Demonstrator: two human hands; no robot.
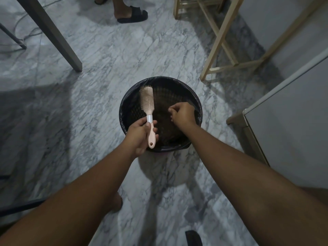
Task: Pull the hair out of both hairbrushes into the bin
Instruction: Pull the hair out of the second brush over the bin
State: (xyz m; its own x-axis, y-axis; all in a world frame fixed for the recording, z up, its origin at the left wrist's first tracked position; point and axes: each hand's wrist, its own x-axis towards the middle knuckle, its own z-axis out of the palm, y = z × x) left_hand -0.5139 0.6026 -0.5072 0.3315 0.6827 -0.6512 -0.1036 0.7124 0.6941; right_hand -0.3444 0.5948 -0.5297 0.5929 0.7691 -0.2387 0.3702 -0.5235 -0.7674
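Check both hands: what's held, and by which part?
Left hand grips the pink hairbrush by its handle. Right hand is curled over the bin; whether it pinches hair cannot be told.

Marble floor (pixel 99 55), wooden stool (pixel 221 38), sandalled foot (pixel 131 14).

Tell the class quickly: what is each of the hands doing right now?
Left hand: grips the hairbrush by its handle, over the bin.
Right hand: fingers curled over the bin; whether they hold anything cannot be told.

Home (marble floor (pixel 106 68), wooden stool (pixel 218 41))
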